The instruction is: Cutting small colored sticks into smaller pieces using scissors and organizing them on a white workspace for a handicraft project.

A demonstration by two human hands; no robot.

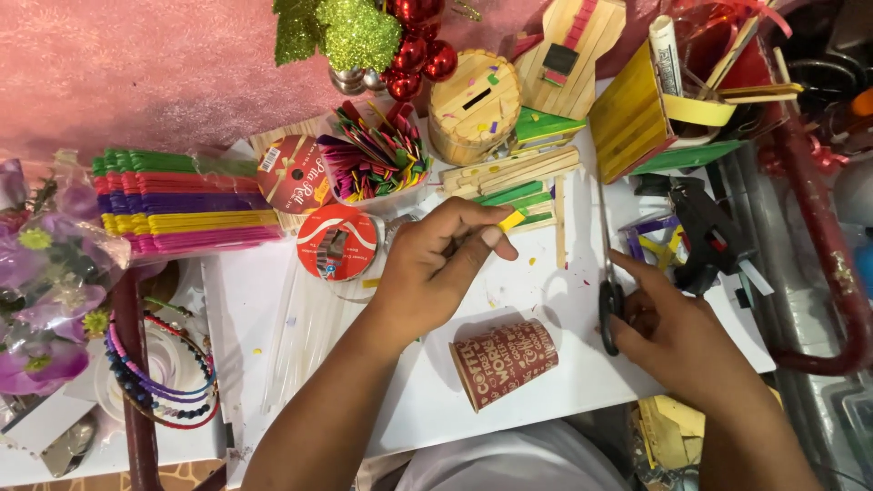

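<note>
A small yellow stick piece (511, 219) is pinched between thumb and fingertips of the left hand (435, 264), above the white work board (564, 364). The piece is judged light, stiff and thin, likely wood; being short, it is best taken by its flat faces near one end, as it is held now, and could snap or slip if squeezed edge-on.

The right hand (677, 332) is laid on the handles of a pair of scissors (607, 273), which lie on the board with the blades pointing away from the person. Whether the fingers are through the loops cannot be told; the hand is not closed around them.

Just before the left hand, a red paper cup (503, 361) lies on its side. Beyond the pinched piece, plain and green craft sticks (514, 177) are stacked. A round red tape roll (337, 241) sits beside the left wrist. A black glue gun (705, 232) rests just beyond the right hand, close enough to be knocked. Further left, bundled coloured sticks (186, 202) are wrapped in clear film. A stick-built round box (475, 105) stands at the back.
</note>
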